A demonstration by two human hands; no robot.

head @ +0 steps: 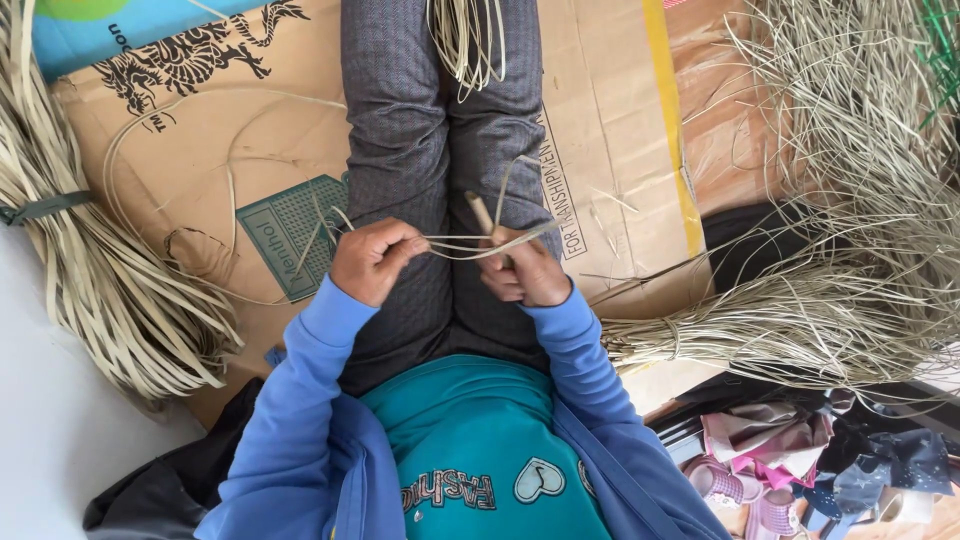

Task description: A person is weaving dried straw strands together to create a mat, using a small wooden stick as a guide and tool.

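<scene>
Over the lap, above grey trousers, both hands are working pale flat fibre strips. Left hand is curling shut, fingertips pinching the strip ends, pulling them taut toward the other side so they are staying straight. Right hand is closing around a short tan stick-like tool that pokes up past the thumb, while also gripping the strips' other end; exact finger hold on the tool is partly hidden, probably thumb against forefinger. Strips are spanning between the two hands, nearly level, with a loose loop rising beside the tool and loose tails trailing left over the thigh.

Legs are stretching out along a flattened cardboard sheet, which is serving as a seat mat and keeping material off the floor. Tied bundle of wider pale strips is lying at the left, within arm's reach. Big loose heap of thinner dry fibres is lying at the right, ends fanning toward the hip. More strands are draping over the shins. Pink sandals are sitting at lower right beside crumpled dark cloth. Blue sleeves are covering both arms down to the wrists.
</scene>
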